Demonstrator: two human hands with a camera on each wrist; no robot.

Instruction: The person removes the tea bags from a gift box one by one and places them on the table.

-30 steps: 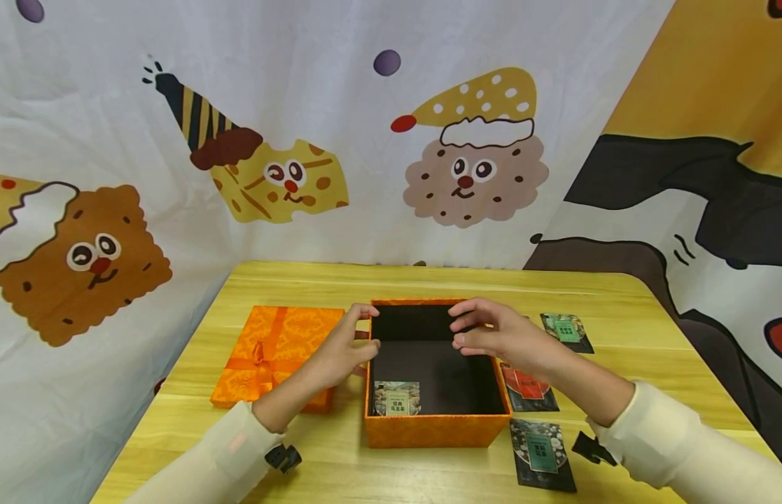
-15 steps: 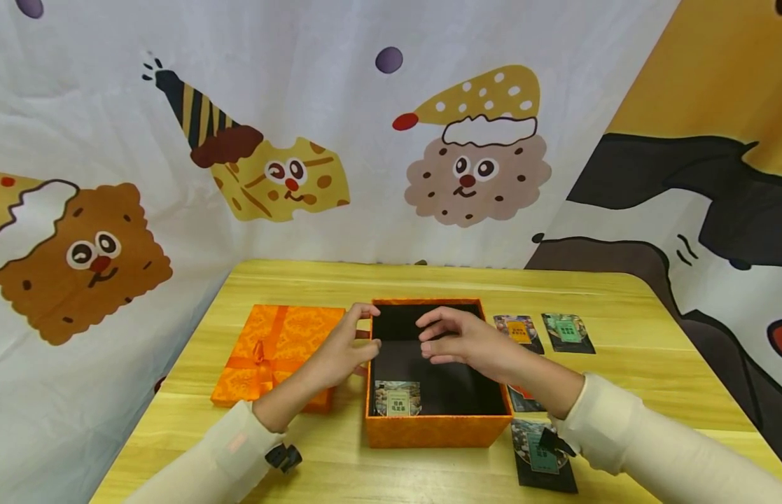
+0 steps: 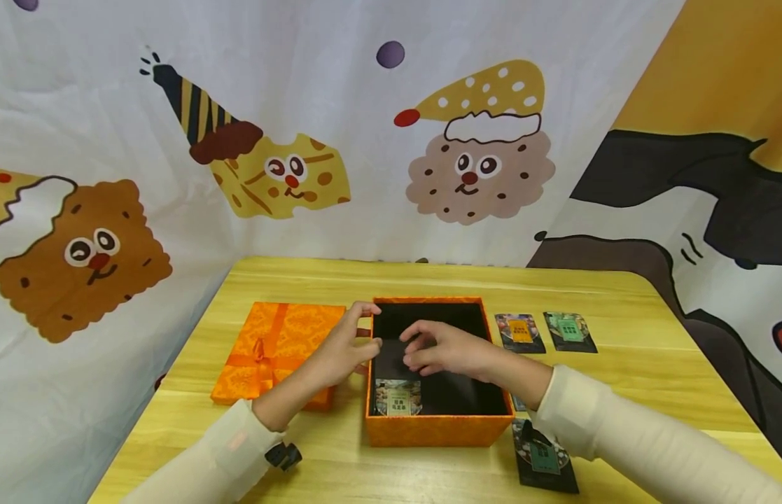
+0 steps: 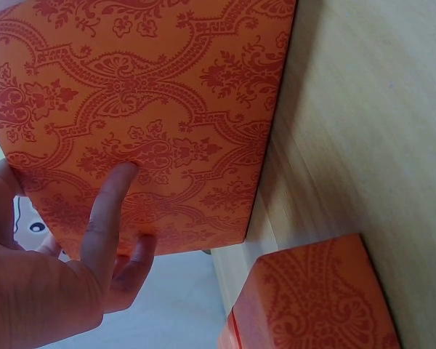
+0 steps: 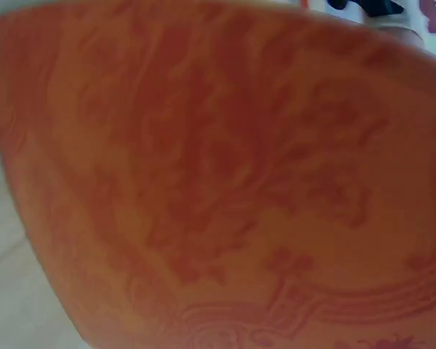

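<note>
An open orange patterned gift box (image 3: 437, 431) with a black inside stands mid-table in the head view. My left hand (image 3: 343, 350) grips its left wall, with thumb and index finger at the rim. In the left wrist view, other fingers (image 4: 107, 211) press the outer wall. My right hand (image 3: 447, 350) hovers over the box opening, fingers loosely bent, with nothing visible between them. A tea sachet (image 3: 398, 397) with a pale green label lies in the box's near left corner. The box's outer wall (image 5: 218, 174) fills most of the right wrist view.
Left of the box lies its orange lid (image 3: 277, 343) with a ribbon bow. To the right lie an orange-label sachet (image 3: 520, 332), a green-label sachet (image 3: 570, 330) and a dark teal-label sachet (image 3: 543, 458). My right forearm mostly covers another sachet. A printed cloth (image 3: 365, 231) hangs behind the table.
My right hand has moved left and slightly nearer, from the box's right rim to over its middle, uncovering the orange-label sachet. My left hand has stayed at the left wall.
</note>
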